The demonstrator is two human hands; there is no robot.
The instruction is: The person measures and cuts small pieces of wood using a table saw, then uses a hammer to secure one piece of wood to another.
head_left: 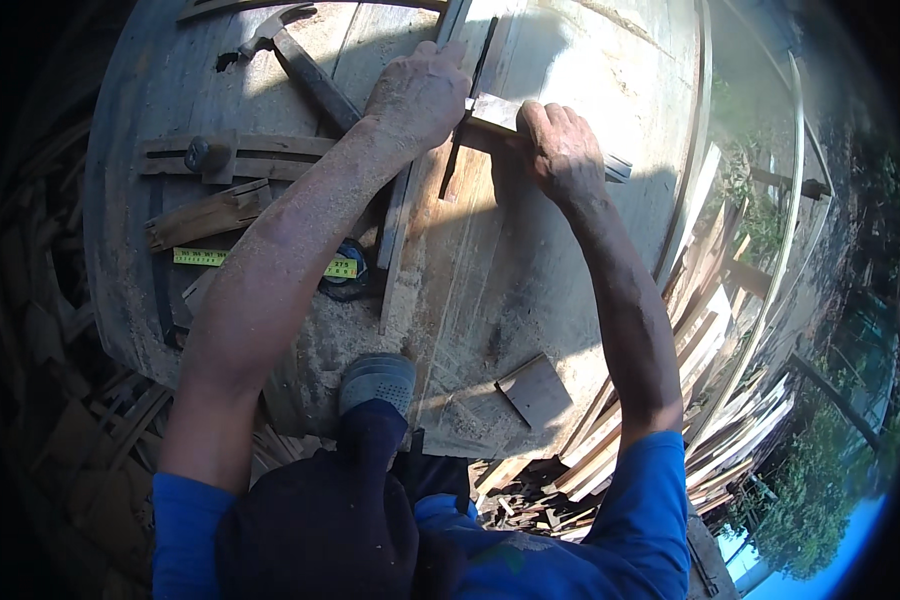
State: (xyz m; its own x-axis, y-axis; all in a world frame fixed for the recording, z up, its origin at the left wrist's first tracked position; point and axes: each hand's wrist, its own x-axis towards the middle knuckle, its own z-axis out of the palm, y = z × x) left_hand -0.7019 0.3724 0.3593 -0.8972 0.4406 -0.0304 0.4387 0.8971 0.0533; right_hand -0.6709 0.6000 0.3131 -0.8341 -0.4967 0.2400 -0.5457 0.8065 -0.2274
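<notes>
My right hand [565, 150] is closed over the right end of a short, pale wood piece [497, 112]. This piece lies across a dark narrow slot [452, 165] in the wooden worktop [470, 280]. To its left my left hand [420, 95] is closed, resting at a long wooden strip [400, 240] that runs lengthwise beside the slot. Its curled fingers hide whatever is in them. The left hand's edge is close to the wood piece's left end; whether they touch I cannot tell.
On the left lie a claw hammer [315, 80], a slotted wooden bar with a knob [208, 155], a wood offcut [205, 215] and a tape measure [345, 272]. A grey clog [378, 380] rests at the near edge. A square wood piece [535, 390] lies near right; stacked slats [710, 340] stand beyond.
</notes>
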